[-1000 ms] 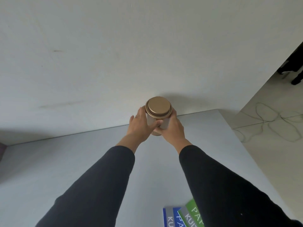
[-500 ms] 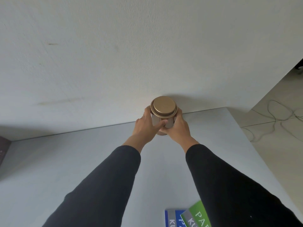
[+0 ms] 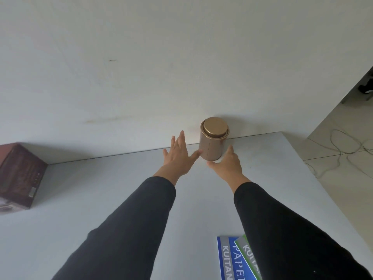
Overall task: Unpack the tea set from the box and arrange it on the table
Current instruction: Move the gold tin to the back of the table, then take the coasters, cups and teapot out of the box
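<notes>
A gold tea tin (image 3: pixel 213 138) with a round lid stands upright on the grey table (image 3: pixel 101 199), close to the wall at the far edge. My left hand (image 3: pixel 178 156) lies just left of the tin with fingers spread, its thumb tip at the tin's lower side. My right hand (image 3: pixel 228 165) is in front of the tin and slightly to its right, fingers straight, holding nothing. A dark brown box (image 3: pixel 19 176) sits at the table's far left.
Blue and green paper packs (image 3: pixel 236 257) lie at the near edge under my right sleeve. The white wall rises right behind the tin. The table's right edge drops to a tiled floor with loose cables (image 3: pixel 343 146).
Both hands held the tin before; now they have let go and spread open beside it. The tin stands on the table. The view has shifted, bringing the brown box into sight.
</notes>
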`<state>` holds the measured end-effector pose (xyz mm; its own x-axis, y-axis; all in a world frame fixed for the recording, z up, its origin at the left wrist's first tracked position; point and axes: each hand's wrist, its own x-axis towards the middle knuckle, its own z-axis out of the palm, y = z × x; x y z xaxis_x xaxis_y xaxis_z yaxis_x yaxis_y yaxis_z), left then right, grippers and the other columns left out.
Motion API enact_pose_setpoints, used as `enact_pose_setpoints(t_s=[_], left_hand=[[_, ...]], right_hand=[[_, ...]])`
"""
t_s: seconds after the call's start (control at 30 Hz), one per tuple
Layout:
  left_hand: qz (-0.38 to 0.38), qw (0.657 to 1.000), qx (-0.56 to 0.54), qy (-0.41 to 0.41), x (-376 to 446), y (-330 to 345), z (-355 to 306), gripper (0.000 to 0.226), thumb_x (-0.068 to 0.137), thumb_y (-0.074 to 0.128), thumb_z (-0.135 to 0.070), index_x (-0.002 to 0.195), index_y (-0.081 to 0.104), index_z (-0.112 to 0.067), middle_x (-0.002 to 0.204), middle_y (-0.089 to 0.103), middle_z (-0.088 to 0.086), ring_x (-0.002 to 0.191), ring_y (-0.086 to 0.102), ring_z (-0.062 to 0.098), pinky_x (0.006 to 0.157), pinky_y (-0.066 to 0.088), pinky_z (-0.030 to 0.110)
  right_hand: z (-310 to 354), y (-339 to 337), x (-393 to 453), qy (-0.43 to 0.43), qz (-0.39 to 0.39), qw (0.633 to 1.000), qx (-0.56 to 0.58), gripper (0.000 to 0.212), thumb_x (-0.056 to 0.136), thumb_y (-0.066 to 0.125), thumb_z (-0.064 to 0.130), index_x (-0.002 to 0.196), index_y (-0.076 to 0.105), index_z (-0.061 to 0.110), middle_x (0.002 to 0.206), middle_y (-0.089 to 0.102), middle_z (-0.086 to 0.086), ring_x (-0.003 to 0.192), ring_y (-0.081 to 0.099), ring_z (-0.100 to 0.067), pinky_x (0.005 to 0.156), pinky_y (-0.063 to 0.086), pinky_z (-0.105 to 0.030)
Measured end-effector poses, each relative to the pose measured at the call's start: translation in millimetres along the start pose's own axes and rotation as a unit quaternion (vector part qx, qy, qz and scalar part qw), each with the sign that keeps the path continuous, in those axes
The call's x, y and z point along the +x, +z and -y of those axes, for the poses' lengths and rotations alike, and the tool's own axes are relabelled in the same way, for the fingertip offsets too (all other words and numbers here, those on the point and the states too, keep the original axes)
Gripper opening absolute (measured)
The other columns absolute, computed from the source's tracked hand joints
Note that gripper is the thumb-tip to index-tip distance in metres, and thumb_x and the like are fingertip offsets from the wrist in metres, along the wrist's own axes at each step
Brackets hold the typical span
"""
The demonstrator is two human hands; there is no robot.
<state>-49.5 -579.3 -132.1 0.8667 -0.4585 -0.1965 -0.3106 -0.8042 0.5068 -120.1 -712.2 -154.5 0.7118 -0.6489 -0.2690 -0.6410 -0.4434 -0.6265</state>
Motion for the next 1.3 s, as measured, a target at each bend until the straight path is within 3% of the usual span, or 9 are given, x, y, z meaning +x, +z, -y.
enact_pose_setpoints(t_s=[0.07, 0.17, 0.33, 0.73, 0.87, 1.1, 1.23, 1.3], left_hand=[[-0.009, 1.000, 0.008, -0.001, -16, -19, 12, 0.087, 0.094, 0.035, -0.059, 0.152, -0.011, -0.014, 0.161, 0.000, -0.001, 0.148, -0.011, 0.017, 0.119, 0.002, 0.051], [-0.029, 1.000, 0.004, 0.004, -42, -51, 31, 0.084, 0.095, 0.033, -0.058, 0.152, -0.009, -0.014, 0.161, 0.003, -0.001, 0.149, -0.009, 0.017, 0.118, 0.003, 0.051], [-0.056, 0.998, -0.001, 0.024, -99, -107, 80, 0.081, 0.095, 0.034, -0.056, 0.153, -0.006, -0.014, 0.161, 0.006, 0.000, 0.149, -0.007, 0.017, 0.118, 0.005, 0.052], [-0.146, 0.986, 0.012, -0.076, -222, -248, 272, 0.077, 0.096, 0.034, -0.054, 0.153, 0.000, -0.015, 0.160, 0.011, 0.002, 0.149, 0.002, 0.019, 0.116, 0.011, 0.053], [-0.145, 0.981, 0.003, -0.130, -244, -265, 330, 0.074, 0.097, 0.034, -0.051, 0.153, 0.001, -0.016, 0.160, 0.009, 0.007, 0.149, 0.006, 0.023, 0.116, 0.012, 0.055], [-0.132, 0.972, -0.006, -0.192, -260, -276, 402, 0.076, 0.097, 0.032, -0.053, 0.153, 0.000, -0.014, 0.161, 0.007, 0.002, 0.149, -0.007, 0.022, 0.117, 0.009, 0.056], [-0.132, 0.968, -0.008, -0.214, -256, -287, 438, 0.077, 0.096, 0.031, -0.055, 0.153, 0.001, -0.012, 0.161, 0.008, 0.002, 0.149, -0.004, 0.021, 0.116, 0.013, 0.056], [-0.140, 0.964, -0.026, -0.224, -251, -292, 456, 0.076, 0.096, 0.031, -0.054, 0.152, 0.004, -0.012, 0.160, 0.011, 0.002, 0.149, -0.001, 0.022, 0.116, 0.016, 0.055]], right_hand=[[14, 0, -20, -0.004, -0.006, 1.000, 0.005, 0.088, 0.073, 0.075, 0.037, 0.140, 0.023, 0.013, 0.131, 0.045, -0.014, 0.120, 0.047, -0.031, 0.095, 0.047, -0.044], [42, 2, -58, -0.023, -0.018, 1.000, 0.010, 0.101, 0.075, 0.073, 0.040, 0.149, 0.008, 0.022, 0.137, 0.041, -0.011, 0.125, 0.044, -0.031, 0.099, 0.045, -0.045], [93, 24, -132, -0.056, -0.028, 0.998, 0.017, 0.098, 0.081, 0.069, 0.041, 0.150, 0.001, 0.025, 0.150, 0.030, -0.006, 0.132, 0.041, -0.028, 0.102, 0.039, -0.039], [236, 148, -285, -0.151, 0.058, 0.987, -0.004, 0.094, 0.081, 0.068, 0.041, 0.150, 0.007, 0.025, 0.144, 0.032, -0.009, 0.133, 0.036, -0.027, 0.104, 0.036, -0.039], [266, 187, -309, -0.187, 0.098, 0.976, -0.044, 0.093, 0.081, 0.068, 0.042, 0.150, 0.009, 0.023, 0.145, 0.032, -0.009, 0.134, 0.034, -0.027, 0.106, 0.036, -0.040], [316, 244, -315, -0.221, 0.155, 0.961, -0.061, 0.093, 0.080, 0.069, 0.044, 0.151, 0.013, 0.018, 0.153, 0.029, -0.007, 0.139, 0.031, -0.026, 0.107, 0.035, -0.038], [343, 273, -313, -0.213, 0.168, 0.962, -0.027, 0.066, 0.086, 0.065, 0.034, 0.140, 0.033, 0.015, 0.135, 0.049, -0.002, 0.122, 0.048, -0.024, 0.086, 0.038, -0.028], [352, 290, -313, -0.196, 0.171, 0.966, -0.001, 0.065, 0.085, 0.063, 0.036, 0.140, 0.035, 0.016, 0.134, 0.051, -0.002, 0.117, 0.051, -0.023, 0.086, 0.042, -0.028]])
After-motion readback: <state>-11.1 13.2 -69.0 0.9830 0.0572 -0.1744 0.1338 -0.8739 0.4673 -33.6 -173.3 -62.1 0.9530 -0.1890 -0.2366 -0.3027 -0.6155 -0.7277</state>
